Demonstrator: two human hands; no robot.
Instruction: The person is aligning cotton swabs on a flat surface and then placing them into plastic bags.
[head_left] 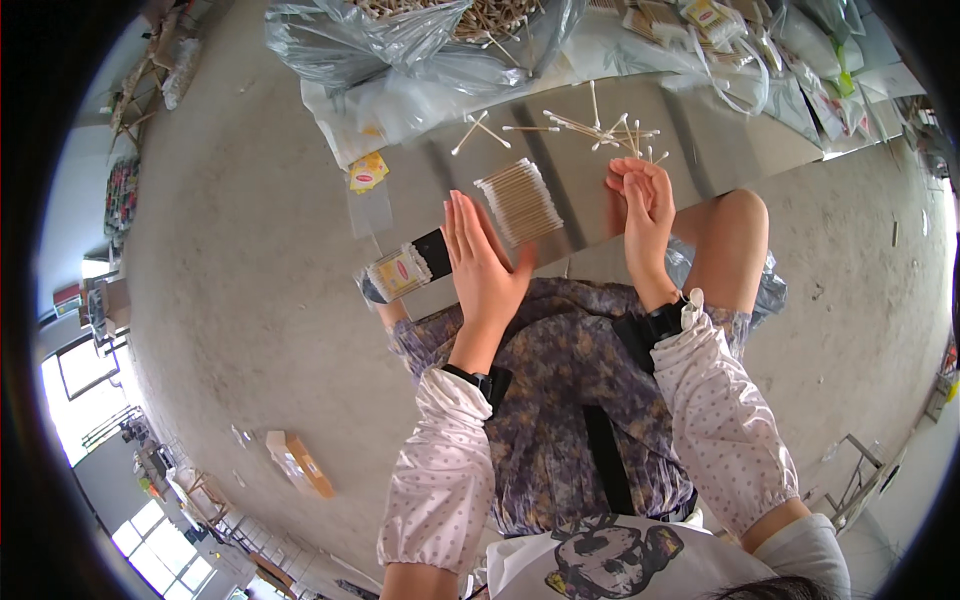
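Head view: both hands flat-fingered, grasping nothing, flanking a neat stack of cotton swabs (518, 201).
Left hand (483, 262) fully spread, thumb brushing the stack; right hand (641, 215) unclenched just beside it. Beyond the fingertips, loose swabs (600, 130) on a metal board (700, 150); concrete floor (250, 300) around.
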